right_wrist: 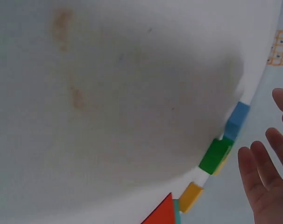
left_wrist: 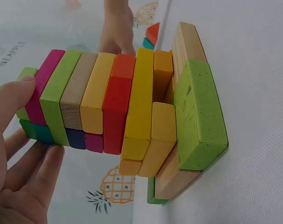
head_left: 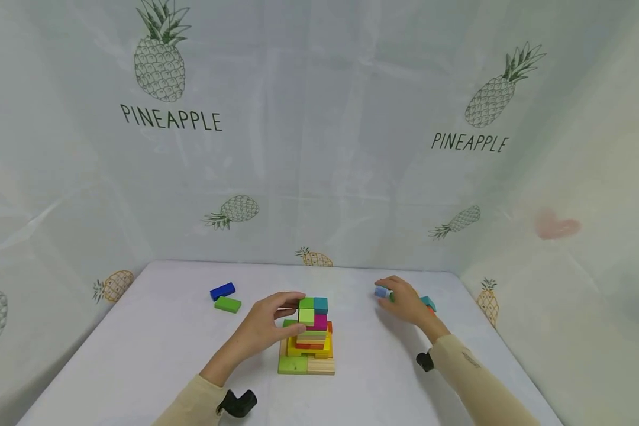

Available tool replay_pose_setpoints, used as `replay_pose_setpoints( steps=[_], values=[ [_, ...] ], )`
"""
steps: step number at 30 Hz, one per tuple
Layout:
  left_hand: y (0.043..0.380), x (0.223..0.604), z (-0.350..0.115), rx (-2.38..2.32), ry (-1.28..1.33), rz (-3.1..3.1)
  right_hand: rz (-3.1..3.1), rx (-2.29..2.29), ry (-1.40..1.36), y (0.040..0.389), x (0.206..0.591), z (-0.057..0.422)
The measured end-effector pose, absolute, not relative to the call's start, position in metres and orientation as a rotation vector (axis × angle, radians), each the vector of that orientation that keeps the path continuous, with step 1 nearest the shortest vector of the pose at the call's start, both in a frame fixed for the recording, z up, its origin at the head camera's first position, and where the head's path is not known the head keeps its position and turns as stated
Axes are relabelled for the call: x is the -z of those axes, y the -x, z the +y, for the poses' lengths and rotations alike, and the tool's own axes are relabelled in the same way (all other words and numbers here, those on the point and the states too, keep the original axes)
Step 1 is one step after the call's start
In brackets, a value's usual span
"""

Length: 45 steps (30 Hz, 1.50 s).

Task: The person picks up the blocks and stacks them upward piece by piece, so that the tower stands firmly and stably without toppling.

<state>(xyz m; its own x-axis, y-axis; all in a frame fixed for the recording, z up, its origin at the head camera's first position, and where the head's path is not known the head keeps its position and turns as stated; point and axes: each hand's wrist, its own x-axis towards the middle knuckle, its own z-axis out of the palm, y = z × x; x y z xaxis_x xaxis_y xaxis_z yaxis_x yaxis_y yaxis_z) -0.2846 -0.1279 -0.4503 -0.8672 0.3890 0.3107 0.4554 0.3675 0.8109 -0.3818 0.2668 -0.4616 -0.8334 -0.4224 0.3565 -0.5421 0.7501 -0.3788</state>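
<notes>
Left grip (head_left: 262,322): is clamping lightly on the upper part of the block tower (head_left: 320,322), thumb bearing on one side and fingers curving round another; this is probably steadying the narrow upper courses.
Right grip (head_left: 406,302): is hovering beside the loose blocks, thumb and fingers standing apart with nothing between them; the spread is seemingly suiting a small block.
Tower position: is standing upright on the counter (head_left: 154,355), in front of the person and nearer the left grip, presumably staying within reach of both arms.
Tower base: a lime slab (head_left: 293,365) and a plain wood slab (head_left: 321,367) are lying side by side at the front, likely giving a broad footing.
Tower middle: a yellow block (left_wrist: 138,107) is lying flat below the red course, apparently spreading the load.
Right-hand stock: a light-blue block (right_wrist: 237,120), a dark green block (right_wrist: 215,156), an orange block (right_wrist: 191,197) and a red piece (right_wrist: 161,212) are lying close together, probably for easy picking.
Left-hand stock: a dark-blue block (head_left: 222,291) and a green block (head_left: 227,305) are resting beyond the left forearm, seemingly outside its path.
Backdrop: a pineapple-print sheet (head_left: 319,148) is hanging behind the counter.
</notes>
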Motion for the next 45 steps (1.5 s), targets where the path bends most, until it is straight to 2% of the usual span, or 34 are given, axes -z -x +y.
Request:
replay_pose_setpoints(
  steps=[9, 29, 35, 39, 45],
  values=[
    [0.284, 0.45, -0.129, 1.564, 0.775, -2.545, -2.792, -0.64, -0.725, 0.396, 0.468, 0.268],
    [0.284, 0.448, -0.129, 1.541, 0.784, -2.547, -2.871, -0.676, -0.705, 0.394, 0.474, 0.269],
    [0.285, 0.448, -0.128, 1.539, 0.783, -2.549, -2.925, -0.736, -0.697, 0.388, 0.472, 0.27],
    [0.285, 0.449, -0.128, 1.533, 0.787, -2.553, -2.873, -0.754, -0.807, 0.379, 0.467, 0.263],
    [0.285, 0.449, -0.128, 1.537, 0.78, -2.551, -2.743, -0.823, -0.941, 0.346, 0.433, 0.23]
  ],
)
